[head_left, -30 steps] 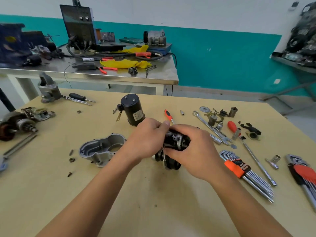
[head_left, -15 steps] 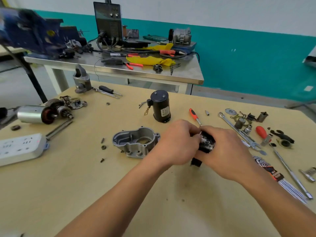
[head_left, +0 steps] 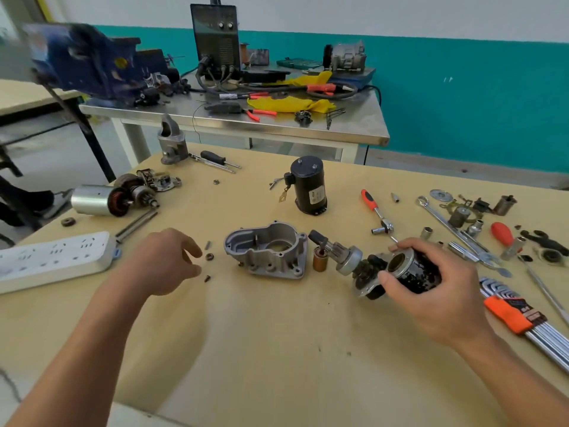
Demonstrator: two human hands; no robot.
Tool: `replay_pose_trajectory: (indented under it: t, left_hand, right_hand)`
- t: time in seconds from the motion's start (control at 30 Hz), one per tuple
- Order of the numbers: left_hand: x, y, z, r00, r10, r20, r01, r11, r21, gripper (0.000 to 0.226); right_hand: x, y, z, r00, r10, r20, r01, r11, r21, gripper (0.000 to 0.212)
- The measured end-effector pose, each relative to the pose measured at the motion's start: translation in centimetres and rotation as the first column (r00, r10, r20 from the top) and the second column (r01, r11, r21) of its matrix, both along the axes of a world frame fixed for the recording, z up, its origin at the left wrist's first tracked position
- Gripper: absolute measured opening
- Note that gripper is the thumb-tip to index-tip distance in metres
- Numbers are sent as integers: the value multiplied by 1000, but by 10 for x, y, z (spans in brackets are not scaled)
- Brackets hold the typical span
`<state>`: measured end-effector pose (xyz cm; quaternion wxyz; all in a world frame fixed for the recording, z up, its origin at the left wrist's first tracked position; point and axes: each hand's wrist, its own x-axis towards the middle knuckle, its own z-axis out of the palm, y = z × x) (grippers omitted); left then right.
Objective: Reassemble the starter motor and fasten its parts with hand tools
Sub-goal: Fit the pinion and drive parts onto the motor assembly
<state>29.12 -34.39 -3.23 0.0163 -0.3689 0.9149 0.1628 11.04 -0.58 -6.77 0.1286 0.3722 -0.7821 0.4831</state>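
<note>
My right hand [head_left: 431,291] grips a black starter part with a metal ring end [head_left: 409,268], lying on the wooden table right of centre. A pinion shaft [head_left: 341,252] sticks out from it toward the grey aluminium housing [head_left: 268,251]. A small copper bush [head_left: 320,259] stands between them. My left hand [head_left: 163,263] hovers with loosely curled fingers and holds nothing, just left of a small nut [head_left: 209,256] and a screw [head_left: 207,278]. The black solenoid [head_left: 308,184] stands upright further back. An armature with its silver case [head_left: 104,200] lies at the left.
A white power strip [head_left: 52,257] lies at the left edge. A red-handled ratchet [head_left: 374,211], a spanner [head_left: 446,223], sockets and an orange hex key set [head_left: 517,312] crowd the right side. A steel bench [head_left: 234,121] with tools stands behind.
My left hand has let go of the black part and moved left toward the small nut and screw. The right hand keeps holding the part. The view has swung left.
</note>
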Motion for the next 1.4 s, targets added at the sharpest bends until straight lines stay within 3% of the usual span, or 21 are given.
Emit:
replay_pose_trajectory:
  t: [0.13, 0.33, 0.43, 0.47, 0.53, 0.6, 0.67, 0.73, 0.8, 0.93, 1.17, 1.4]
  left_hand:
    - [-9, 1, -10, 994, -96, 49, 97, 995, -14, 29]
    - [-20, 9, -14, 978, -182, 106, 193, 975, -112, 9]
    - [-17, 18, -7, 971, -191, 142, 212, 965, -154, 11]
    - [-17, 25, -1, 976, -204, 74, 214, 963, -162, 11]
    - [-17, 48, 17, 947, -241, -211, 224, 969, -102, 11]
    - [-25, 83, 36, 825, -240, -511, 327, 941, 86, 8]
    - [-42, 123, 45, 723, -199, -662, 491, 822, 290, 8]
    - [-63, 159, 42, 691, -168, -703, 558, 742, 371, 8]
    - [-84, 183, 28, 694, -180, -697, 554, 751, 358, 8]
    - [-102, 206, -2, 679, -217, -702, 528, 808, 262, 10]
    - [-98, 208, -23, 525, -339, -781, 529, 849, -13, 11]
    - [-95, 213, -31, 540, -227, -810, 492, 866, 85, 9]
  right_hand:
    - [-4, 5, -9, 1000, 14, 5, -14, 999, -50, 40]
    - [-3, 10, -22, 1000, 16, -16, -18, 992, -126, 39]
    - [-1, 9, -28, 998, 61, 20, -56, 981, -188, 40]
    - [-1, 10, -29, 997, 74, 33, -65, 974, -215, 41]
    - [0, 10, -29, 995, 89, 35, -78, 965, -251, 41]
    - [-1, 10, -28, 995, 92, 46, -77, 961, -264, 40]
    - [-1, 11, -29, 993, 102, 55, -84, 960, -267, 40]
    - [-1, 13, -31, 992, 111, 59, -93, 961, -259, 41]
    - [-2, 15, -33, 988, 134, 74, -112, 963, -245, 45]
    - [-3, 20, -35, 969, 207, 137, -171, 956, -237, 50]
    - [-4, 19, -35, 949, 241, 203, -200, 959, -201, 45]
    - [-5, 20, -36, 958, 231, 169, -196, 960, -200, 43]
